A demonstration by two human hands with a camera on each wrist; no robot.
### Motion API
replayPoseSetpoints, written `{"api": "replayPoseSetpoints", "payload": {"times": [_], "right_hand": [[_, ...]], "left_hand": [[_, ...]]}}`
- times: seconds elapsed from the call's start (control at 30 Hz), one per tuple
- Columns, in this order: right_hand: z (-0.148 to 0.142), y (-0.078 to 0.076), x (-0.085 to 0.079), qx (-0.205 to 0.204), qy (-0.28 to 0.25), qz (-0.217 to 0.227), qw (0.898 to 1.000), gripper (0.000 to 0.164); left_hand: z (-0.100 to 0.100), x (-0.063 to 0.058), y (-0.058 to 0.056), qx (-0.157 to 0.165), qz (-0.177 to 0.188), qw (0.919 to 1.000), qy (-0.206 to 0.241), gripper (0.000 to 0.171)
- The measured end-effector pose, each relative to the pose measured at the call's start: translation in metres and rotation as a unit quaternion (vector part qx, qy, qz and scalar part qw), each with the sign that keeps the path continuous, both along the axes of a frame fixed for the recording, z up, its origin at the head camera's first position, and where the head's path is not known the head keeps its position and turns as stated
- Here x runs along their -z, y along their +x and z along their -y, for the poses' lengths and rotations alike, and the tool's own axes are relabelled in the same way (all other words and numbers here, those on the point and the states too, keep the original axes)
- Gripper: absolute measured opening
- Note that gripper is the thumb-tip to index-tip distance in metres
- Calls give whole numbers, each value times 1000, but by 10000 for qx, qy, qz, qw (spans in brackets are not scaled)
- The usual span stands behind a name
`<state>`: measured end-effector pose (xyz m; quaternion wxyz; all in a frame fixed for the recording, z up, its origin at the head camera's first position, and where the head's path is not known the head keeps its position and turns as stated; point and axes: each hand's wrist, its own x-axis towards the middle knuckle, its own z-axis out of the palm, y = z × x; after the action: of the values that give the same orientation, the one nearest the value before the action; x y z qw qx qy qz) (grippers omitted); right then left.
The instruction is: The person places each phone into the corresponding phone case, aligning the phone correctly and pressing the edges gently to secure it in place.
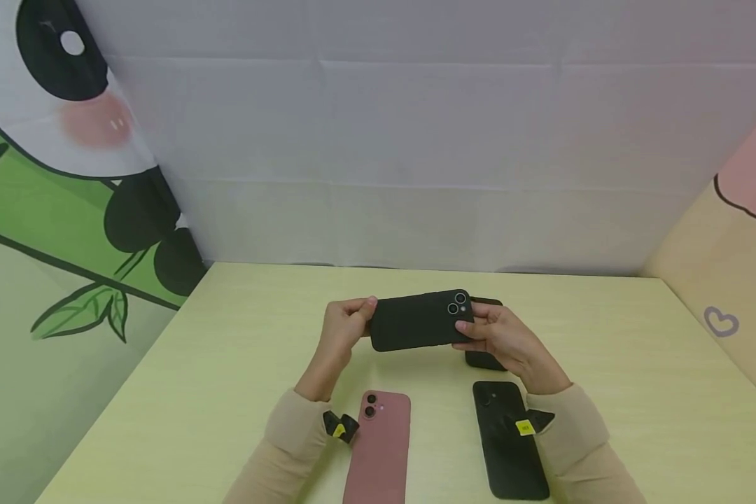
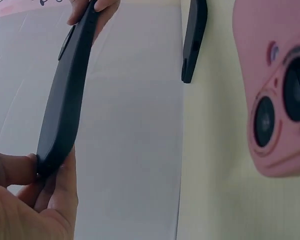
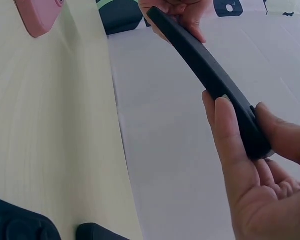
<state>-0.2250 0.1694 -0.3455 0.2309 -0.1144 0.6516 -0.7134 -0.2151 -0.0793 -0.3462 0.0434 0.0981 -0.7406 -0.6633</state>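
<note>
A black phone (image 1: 416, 322), its back with two camera rings facing the head view, is held sideways above the table. My left hand (image 1: 343, 327) pinches its left end between thumb and fingers. At the camera end, my right hand (image 1: 504, 336) grips it, thumb on the back near the lenses. Seen edge-on in the left wrist view, the phone (image 2: 65, 100) shows its dark side, and in the right wrist view the phone (image 3: 210, 75) spans both hands. Its front is hidden from the head view.
A pink phone (image 1: 379, 448) lies camera side up near my left sleeve. Another black phone (image 1: 510, 444) lies by my right wrist. Beyond it, a further black phone (image 1: 485, 360) is partly covered by my right hand. A pale wall (image 1: 428, 140) stands behind the yellow table (image 1: 258, 350).
</note>
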Motion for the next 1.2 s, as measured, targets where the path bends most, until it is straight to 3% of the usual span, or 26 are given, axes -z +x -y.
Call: {"api": "replayPoseSetpoints", "payload": {"times": [0.3, 0.47, 0.57, 0.77, 0.97, 1.2], "right_hand": [[-1, -5, -1, -120, 25, -61, 9999, 51], [-3, -6, -2, -202, 182, -71, 9996, 26], [-4, -7, -3, -289, 196, -2, 9994, 17], [-3, -7, -3, -236, 284, 82, 9993, 23], [0, -8, -4, 314, 60, 327, 9990, 16], [2, -8, -7, 1096, -436, 639, 9910, 17]], "left_hand": [[7, 0, -6, 366, 359, 9981, 332, 29], [7, -1, -9, 344, 497, 9957, 698, 31], [5, -2, -9, 343, 507, 9958, 681, 31], [3, -3, -8, 343, 515, 9965, 559, 31], [3, 1, -10, 721, 446, 9944, 633, 36], [2, 5, -13, 1250, 340, 9855, 1100, 40]]}}
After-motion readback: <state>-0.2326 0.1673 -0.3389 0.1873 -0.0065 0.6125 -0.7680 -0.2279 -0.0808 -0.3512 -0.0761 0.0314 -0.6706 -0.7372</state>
